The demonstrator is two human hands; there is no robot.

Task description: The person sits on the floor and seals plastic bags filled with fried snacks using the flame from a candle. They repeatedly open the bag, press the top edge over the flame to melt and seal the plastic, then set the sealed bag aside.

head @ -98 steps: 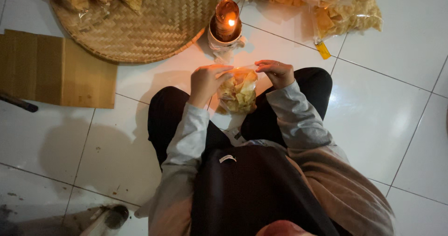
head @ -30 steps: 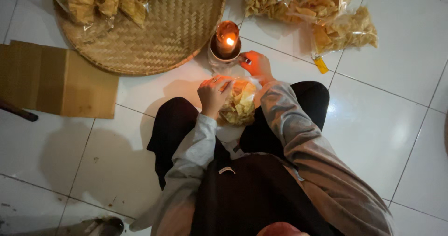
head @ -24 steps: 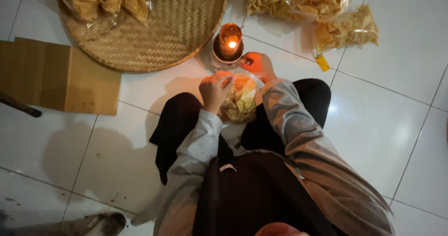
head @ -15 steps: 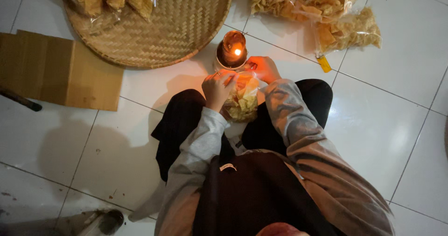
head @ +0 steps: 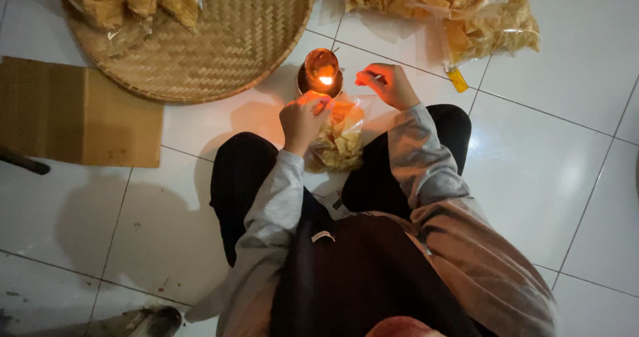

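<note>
Plastic is the risk: a clear bag (head: 338,137) of yellow chips is sitting between the knees on the white tile floor (head: 546,170), its open top stretched just beside a small lamp (head: 321,77) with a live flame. Left hand (head: 303,118) is pinching the bag's top edge on the near-left side of the lamp, fingers closed on the film. Right hand (head: 389,84) is pinching the other end of that edge to the right of the lamp, fingers narrow; the film there is too thin to make out clearly.

Likely trouble, as I judge it:
- Film dwelling at the flame could melt through or catch, not just fuse.
- Fingertips are working very close to the flame; a burn is possible.
- A grey sleeve or a tug on the bag could knock the lamp over.
- A slack edge could seal unevenly.

Woven tray (head: 219,37) lies left of the lamp; filled bags (head: 459,10) lie beyond it to the right, near enough if it tips.
</note>
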